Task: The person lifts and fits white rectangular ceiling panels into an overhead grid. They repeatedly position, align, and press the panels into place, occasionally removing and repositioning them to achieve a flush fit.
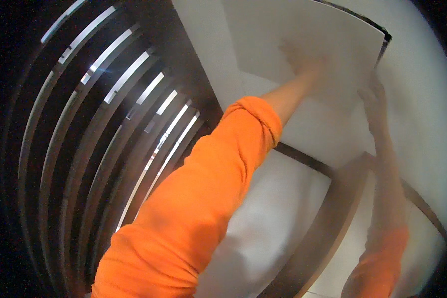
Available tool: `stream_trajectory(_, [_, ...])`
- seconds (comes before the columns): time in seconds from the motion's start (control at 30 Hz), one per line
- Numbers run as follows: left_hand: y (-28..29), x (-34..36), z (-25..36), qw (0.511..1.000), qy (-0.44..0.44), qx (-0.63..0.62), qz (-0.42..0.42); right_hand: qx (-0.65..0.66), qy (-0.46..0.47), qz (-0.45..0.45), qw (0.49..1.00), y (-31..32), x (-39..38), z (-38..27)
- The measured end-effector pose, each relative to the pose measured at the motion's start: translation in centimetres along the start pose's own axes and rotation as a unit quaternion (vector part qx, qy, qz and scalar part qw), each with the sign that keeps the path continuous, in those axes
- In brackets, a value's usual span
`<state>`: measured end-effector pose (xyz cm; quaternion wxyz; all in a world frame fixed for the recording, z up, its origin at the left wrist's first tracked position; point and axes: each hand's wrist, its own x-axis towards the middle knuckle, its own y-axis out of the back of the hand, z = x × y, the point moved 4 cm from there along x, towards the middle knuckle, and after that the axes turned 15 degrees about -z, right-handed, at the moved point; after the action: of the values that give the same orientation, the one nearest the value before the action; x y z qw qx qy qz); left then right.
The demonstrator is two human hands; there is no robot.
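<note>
A pale, flat panel (263, 35) with a dark edge strip (388, 38) fills the upper right. My left arm, in a rolled-up orange sleeve, stretches up across the middle. At its end my left hand (305, 60) is against the panel's pale face, fingers apart and hazy. Farther right, my right hand (374, 102) is raised near the lower end of the dark edge strip. Blur smears its fingers, so whether they grip the edge or only touch it does not show.
Dark curved-looking slats (84, 164) with bright gaps between them run down the left side. A brown beam or rail (323, 233) slants below the hands, beside a pale surface (268, 213). A pale wall (424, 134) stands at the right.
</note>
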<state>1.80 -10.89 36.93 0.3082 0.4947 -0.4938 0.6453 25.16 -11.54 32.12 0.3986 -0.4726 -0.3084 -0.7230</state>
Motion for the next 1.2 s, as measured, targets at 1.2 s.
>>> stream_trajectory(1.2, [3.1,-1.0,3.2,0.988,0.018,-0.048,-0.147,0.016,-0.007,-0.009,1.0,1.7,3.3,5.4])
